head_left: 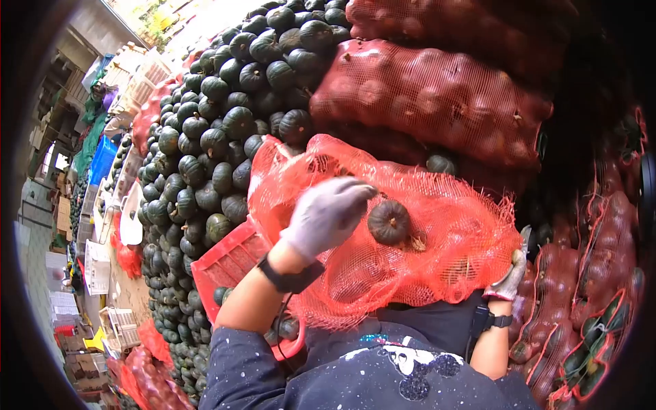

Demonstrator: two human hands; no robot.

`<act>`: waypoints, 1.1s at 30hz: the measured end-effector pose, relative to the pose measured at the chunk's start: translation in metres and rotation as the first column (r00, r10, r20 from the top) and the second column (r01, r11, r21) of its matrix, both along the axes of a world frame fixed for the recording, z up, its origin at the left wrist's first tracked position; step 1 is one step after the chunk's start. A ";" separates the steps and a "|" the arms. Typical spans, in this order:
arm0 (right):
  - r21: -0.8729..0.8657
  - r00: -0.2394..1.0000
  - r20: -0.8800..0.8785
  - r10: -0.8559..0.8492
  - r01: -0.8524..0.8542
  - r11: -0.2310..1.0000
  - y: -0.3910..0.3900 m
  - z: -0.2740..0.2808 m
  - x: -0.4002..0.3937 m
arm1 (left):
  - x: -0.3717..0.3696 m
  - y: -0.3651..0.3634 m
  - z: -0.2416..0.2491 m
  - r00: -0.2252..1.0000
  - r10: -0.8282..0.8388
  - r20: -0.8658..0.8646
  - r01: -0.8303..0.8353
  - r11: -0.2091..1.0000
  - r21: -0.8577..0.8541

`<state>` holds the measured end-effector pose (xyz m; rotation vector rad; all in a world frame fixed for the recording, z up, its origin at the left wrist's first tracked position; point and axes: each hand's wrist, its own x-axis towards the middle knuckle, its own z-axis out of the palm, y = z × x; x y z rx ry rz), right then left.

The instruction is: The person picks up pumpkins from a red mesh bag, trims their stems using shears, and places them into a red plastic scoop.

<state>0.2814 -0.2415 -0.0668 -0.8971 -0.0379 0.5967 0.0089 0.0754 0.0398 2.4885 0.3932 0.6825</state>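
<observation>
Loose red mesh netting (437,205) is spread in front of my body. A single dark green pumpkin (389,223) rests on it near the middle. My left hand (331,212), in a pale glove, is over the netting just left of that pumpkin, its fingers curled together; whether they hold anything is hidden. At the netting's right edge my right hand (509,275), also gloved, grips the mesh. A red crate (229,263) stands partly under the netting at the left, with a few pumpkins in it.
A big heap of dark green pumpkins (213,143) rises at the left. Filled red mesh sacks (430,99) are stacked ahead, and more filled sacks (553,307) stand at the right. White crates (97,266) and a blue container (102,160) are far left.
</observation>
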 end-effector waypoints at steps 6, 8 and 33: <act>-0.041 0.999 0.037 0.035 -0.033 0.999 -0.002 -0.007 0.008 | 0.017 0.062 -0.232 0.630 0.579 -0.517 -0.339 0.804 0.488; -0.017 0.993 0.094 0.067 -0.066 0.998 0.009 0.005 0.003 | 0.003 0.105 -0.351 0.657 0.637 -0.404 -0.576 0.769 0.275; -0.042 0.986 0.101 0.130 -0.126 0.991 0.016 0.025 -0.016 | -0.037 -0.043 -0.203 0.870 0.330 -0.365 -0.492 0.624 -0.607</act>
